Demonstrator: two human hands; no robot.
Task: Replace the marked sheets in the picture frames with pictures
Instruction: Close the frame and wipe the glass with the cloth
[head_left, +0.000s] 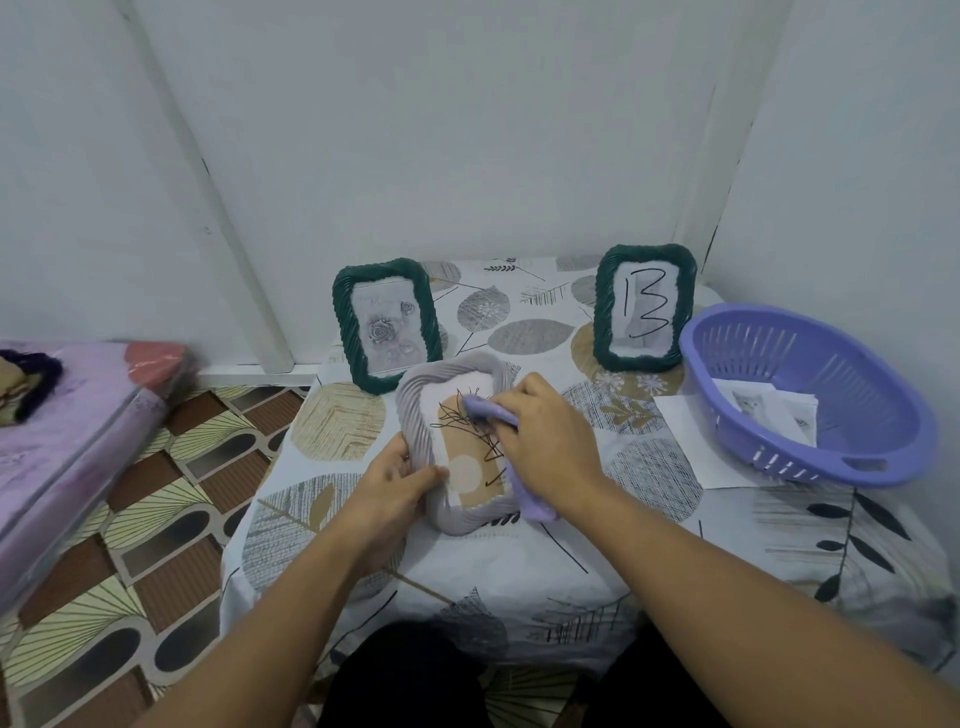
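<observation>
- "13", handwritten in black marker on the white sheet (645, 310) inside the green frame (644, 307), beyond the right hand's fingers (501, 410).
- Black scribble on the grey frame's sheet (467, 452): unreadable.

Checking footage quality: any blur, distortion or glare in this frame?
Head view: wide-angle bending curves the walls; light is soft and even, with no glare; the bed at left is smeared; the "13" in the right green frame reads sharply.
</observation>
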